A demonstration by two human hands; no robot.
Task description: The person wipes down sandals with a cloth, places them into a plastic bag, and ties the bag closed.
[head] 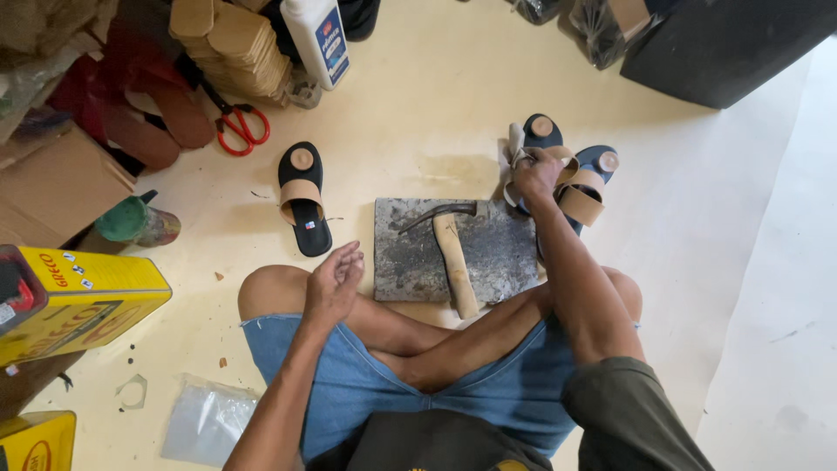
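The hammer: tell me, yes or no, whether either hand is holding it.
No. The hammer lies untouched on the stone slab; the right hand grips sandals, and the left hand rests empty over the knee.

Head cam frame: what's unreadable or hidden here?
- Right hand: clenched on a sandal; its grip and what the fingers pinch are hidden by the hand's back.
- Second sandal behind it: mostly covered by the hand and strap.
- Hammer on the slab: handle end hidden by the knee.
- Yellow box: cut off by the left edge.
- Left hand: palm side not visible; appears empty.
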